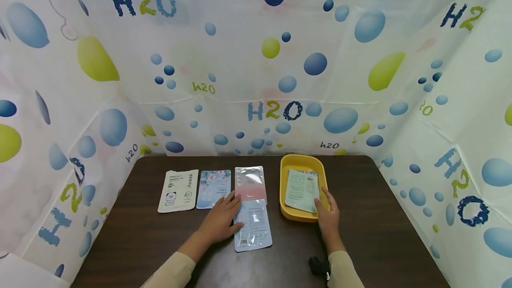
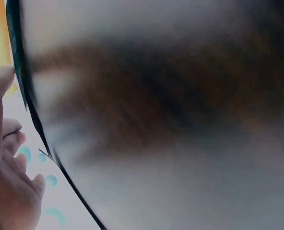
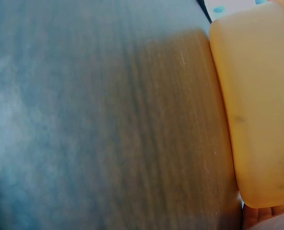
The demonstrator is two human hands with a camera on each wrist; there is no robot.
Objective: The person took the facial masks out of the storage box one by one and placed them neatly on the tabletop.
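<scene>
My left hand (image 1: 224, 219) rests with spread, fairly straight fingers on the left edge of two overlapping flat packets. One is a silver-and-pink packet (image 1: 251, 194); the pale blue packet (image 1: 253, 228) lies nearer and overlaps its lower end. At the right side of a yellow plastic basket (image 1: 302, 218) is my right hand (image 1: 329, 218), its thumb over the rim beside the packets and its fingers along the outer wall. A pale green printed packet (image 1: 301, 191) lies on top inside, with another partly hidden beneath. The right wrist view shows the basket's wall (image 3: 257, 105) and fingers (image 3: 264, 215) below it.
Left of the held packets lie a blue floral packet (image 1: 213, 188) and a cream packet with a bear drawing (image 1: 178, 191). All stand on a dark wooden table (image 1: 380, 234). A small black object (image 1: 318, 265) is by my right wrist. A patterned sheet (image 1: 224, 57) hangs behind.
</scene>
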